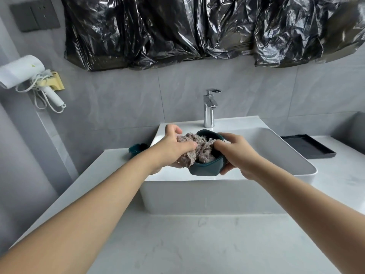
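Crumpled fuzzy grey cloth (201, 147) pinched in left grip (173, 148), glossy dark-green rounded bowl (205, 169) clasped in right grip (237, 153), cloth between both grips.

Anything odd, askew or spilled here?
Black plastic hangs crumpled across the wall above the sink, seemingly covering something. Nothing looks spilled or broken; the left hand grips a cloth in the bowl that the right hand holds.

Cloth (199, 149) in cup (205, 169), over basin (276, 153), before faucet (210, 109).
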